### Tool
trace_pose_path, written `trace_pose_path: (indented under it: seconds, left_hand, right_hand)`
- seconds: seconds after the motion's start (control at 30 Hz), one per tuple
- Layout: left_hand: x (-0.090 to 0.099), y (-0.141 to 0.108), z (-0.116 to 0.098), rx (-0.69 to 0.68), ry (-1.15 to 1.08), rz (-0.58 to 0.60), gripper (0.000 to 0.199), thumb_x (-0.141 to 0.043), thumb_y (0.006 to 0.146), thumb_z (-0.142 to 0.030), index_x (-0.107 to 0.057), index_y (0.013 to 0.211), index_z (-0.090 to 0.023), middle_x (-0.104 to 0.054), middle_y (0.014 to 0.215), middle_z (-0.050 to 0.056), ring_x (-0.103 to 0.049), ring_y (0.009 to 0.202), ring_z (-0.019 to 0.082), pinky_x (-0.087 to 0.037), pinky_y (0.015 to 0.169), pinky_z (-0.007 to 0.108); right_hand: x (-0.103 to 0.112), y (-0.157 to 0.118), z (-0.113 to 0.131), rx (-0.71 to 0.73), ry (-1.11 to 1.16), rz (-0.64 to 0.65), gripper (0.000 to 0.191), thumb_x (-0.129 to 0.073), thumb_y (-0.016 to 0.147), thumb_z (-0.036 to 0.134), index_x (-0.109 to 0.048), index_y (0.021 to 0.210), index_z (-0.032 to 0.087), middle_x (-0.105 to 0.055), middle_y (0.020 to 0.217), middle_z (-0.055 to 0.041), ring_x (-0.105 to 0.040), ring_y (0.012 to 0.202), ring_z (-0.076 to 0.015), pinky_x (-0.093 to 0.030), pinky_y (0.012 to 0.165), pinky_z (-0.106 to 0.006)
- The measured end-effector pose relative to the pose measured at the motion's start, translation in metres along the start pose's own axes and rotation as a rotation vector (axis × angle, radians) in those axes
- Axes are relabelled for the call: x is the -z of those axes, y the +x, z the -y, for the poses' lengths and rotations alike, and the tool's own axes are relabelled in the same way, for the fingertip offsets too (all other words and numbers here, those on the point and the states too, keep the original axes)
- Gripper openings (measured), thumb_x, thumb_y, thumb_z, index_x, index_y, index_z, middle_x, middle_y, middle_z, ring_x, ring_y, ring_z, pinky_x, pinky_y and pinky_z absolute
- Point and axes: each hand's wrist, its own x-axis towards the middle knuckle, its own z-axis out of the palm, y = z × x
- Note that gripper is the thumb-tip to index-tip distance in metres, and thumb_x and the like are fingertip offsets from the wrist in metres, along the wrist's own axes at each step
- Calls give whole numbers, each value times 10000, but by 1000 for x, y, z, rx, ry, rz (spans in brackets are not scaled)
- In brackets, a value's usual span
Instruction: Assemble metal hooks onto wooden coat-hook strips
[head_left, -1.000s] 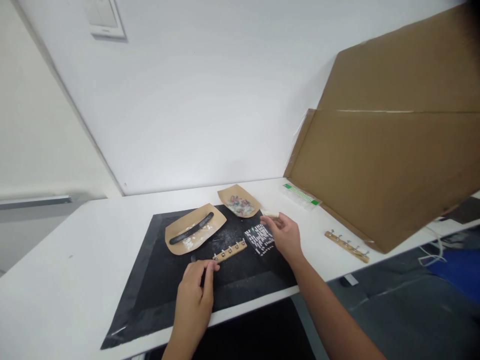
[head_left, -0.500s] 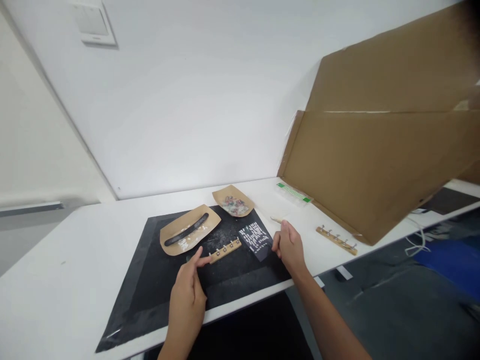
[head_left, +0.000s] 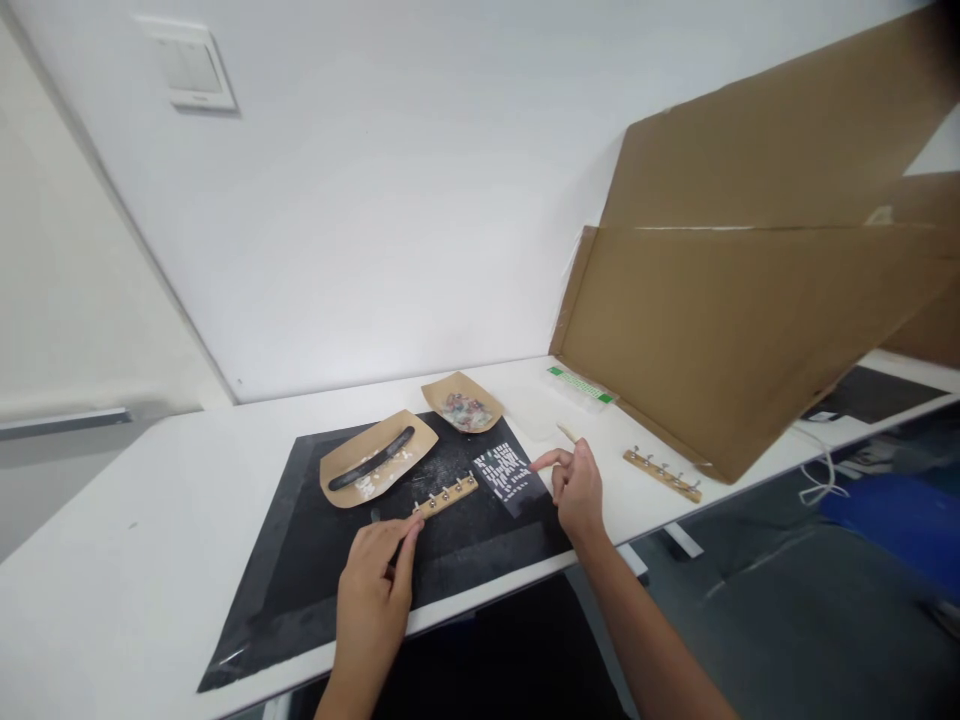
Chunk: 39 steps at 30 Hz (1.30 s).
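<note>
My left hand (head_left: 377,570) pinches the near left end of a narrow wooden strip (head_left: 451,497) with several small metal clips along its top. The strip rests on a black mat (head_left: 300,590). My right hand (head_left: 581,490) keeps a thin pale stick (head_left: 568,432) in its grip, the stick's end pointing up and away. Its index finger stretches left to the edge of a dark card (head_left: 512,507) carrying rows of small white pieces; whether the fingertip touches it I cannot tell. A brown paper tray (head_left: 337,470) behind my left hand holds a dark curved nail file (head_left: 373,459) and white bits.
Another paper tray (head_left: 433,394) holds small multicoloured bits. A clear case with a green label (head_left: 579,386) lies near the wall. On the right are a second wooden clip strip (head_left: 663,475) and a large leaning cardboard sheet (head_left: 720,330). The white table's (head_left: 112,560) front edge is close.
My left fingers have closed on the strip's end. My right index finger has stretched out toward the card, and the pale stick has swung from pointing left to pointing away.
</note>
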Motion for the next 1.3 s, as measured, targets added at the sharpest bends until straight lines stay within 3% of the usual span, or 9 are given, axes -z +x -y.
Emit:
trace_pose_path:
  seconds: [0.07,0.17,0.33,0.43,0.57,0.7,0.8,1.07,1.3]
  left_hand:
    - [0,-1,2,-40,31,-19,271,-542,1051,-347,-769,1169,-257,-790,1049,59,-667,1006,253,-570,908,416]
    - [2,-2,3,-19,46,-19,326,-484,1073,-335,-723,1278,-252,-793,1092,63,-650,1035,261,-544,968,452]
    - [2,-1,1,1,48,17,427,-405,1085,-337,-620,1437,-227,-789,1146,100,-656,1048,277,-574,946,469]
    - [2,-1,-2,43,30,-10,409,-465,1065,-371,-656,1401,-236,-763,1228,119,-672,1085,273,-633,740,368]
    - [1,-2,-3,40,-5,-37,306,-604,1011,-404,-760,1231,-258,-770,1199,101,-647,1174,283,-597,547,261]
    - [2,-1,-1,-88,34,-22,200,-642,998,-372,-817,1032,-281,-807,1026,60,-666,1083,277,-629,732,366]
    - [3,1,-2,-171,68,-24,181,-656,997,-356,-823,985,-286,-812,952,37,-671,1014,270,-575,923,472]
    - [1,1,-3,-209,113,132,181,-667,1003,-364,-804,932,-272,-791,890,24,-638,859,227,-486,915,446]
    - [-1,-1,-5,-141,142,76,234,-686,978,-422,-755,842,-245,-755,832,32,-601,847,254,-476,875,436]
  right_hand:
    - [1,1,-2,13,20,-7,448,-254,1086,565,-472,846,255,-805,917,-58,-480,394,-121,-385,445,-322]
    - [1,2,-3,24,23,12,409,-309,1076,557,-524,928,243,-792,1146,-89,-694,608,-162,-529,636,-358]
    - [1,2,-3,23,58,-11,373,-326,1077,558,-530,1073,246,-651,1450,-110,-785,837,-205,-591,750,-395]
    - [1,3,-4,-14,122,-27,367,-324,1080,561,-513,1085,246,-630,1470,-125,-796,824,-211,-614,750,-405]
    - [3,3,-6,29,160,-137,340,-358,1074,524,-518,1186,246,-531,1564,-140,-802,835,-216,-625,742,-413]
    - [5,-1,-3,112,134,-250,301,-392,1065,459,-519,1250,258,-468,1616,-130,-799,891,-212,-626,792,-429]
    - [7,-5,0,112,127,-228,268,-398,1070,438,-524,1220,255,-433,1640,-129,-798,908,-207,-632,804,-419]
    - [7,-5,-3,73,181,-168,230,-429,1054,435,-506,1193,268,-419,1646,-121,-801,816,-179,-642,653,-352]
    - [6,-6,-2,41,189,-134,387,-449,1050,462,-416,1390,281,-444,1628,-148,-800,793,-189,-628,589,-329]
